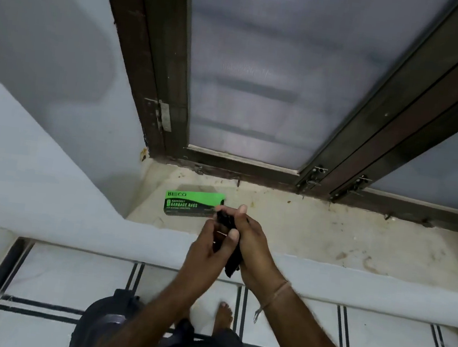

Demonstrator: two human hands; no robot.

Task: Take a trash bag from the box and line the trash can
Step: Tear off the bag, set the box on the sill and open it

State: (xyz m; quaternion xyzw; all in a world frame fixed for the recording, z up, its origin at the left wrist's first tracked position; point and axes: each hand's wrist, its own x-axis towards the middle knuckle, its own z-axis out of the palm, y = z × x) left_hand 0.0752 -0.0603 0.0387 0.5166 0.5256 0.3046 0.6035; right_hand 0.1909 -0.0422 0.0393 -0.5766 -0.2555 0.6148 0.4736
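A green and black garbage bag box [189, 203] lies flat on the stone window sill, toward its left end. Just right of the box and above the sill's front edge, both my hands hold a folded black trash bag [231, 256]. My right hand [256, 248] grips it from the right, thumb on its front. My left hand [206, 252] pinches its left side. The bag's lower end hangs out below my hands. A dark trash can [105, 322] stands on the floor at the lower left, partly hidden by my left forearm.
The stained sill [329, 237] runs under a dark wooden window frame [251, 170] with frosted panes. A white ledge [99, 232] fronts the sill. White floor tiles with black lines [345, 346] lie below. My bare foot [224, 315] stands beside the can.
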